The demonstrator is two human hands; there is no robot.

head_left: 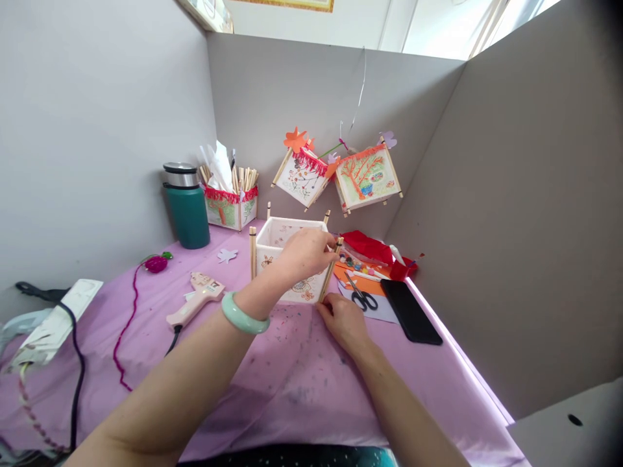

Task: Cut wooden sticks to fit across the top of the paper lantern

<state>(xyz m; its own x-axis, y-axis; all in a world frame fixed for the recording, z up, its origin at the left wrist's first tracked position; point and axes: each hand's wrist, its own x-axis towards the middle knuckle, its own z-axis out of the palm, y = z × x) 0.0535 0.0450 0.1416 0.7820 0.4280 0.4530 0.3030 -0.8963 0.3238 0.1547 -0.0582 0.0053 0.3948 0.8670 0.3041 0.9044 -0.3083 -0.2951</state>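
A white box with drawn flowers and an open top stands on the table in front of me. Wooden sticks run up its corners and rise above the rim. My left hand, with a pale green bangle on the wrist, reaches over the box and pinches the upper part of the near right corner stick. Low at that same corner, my right hand has its thumb and fingers closed around the stick's bottom end. Part of the box's front and inside is hidden behind my left hand and forearm.
Left are a glue gun, magenta yarn, a paper flower, a power strip, a green bottle and a decorated box. Right lie scissors, a black phone and red felt. Two decorated boxes hang behind.
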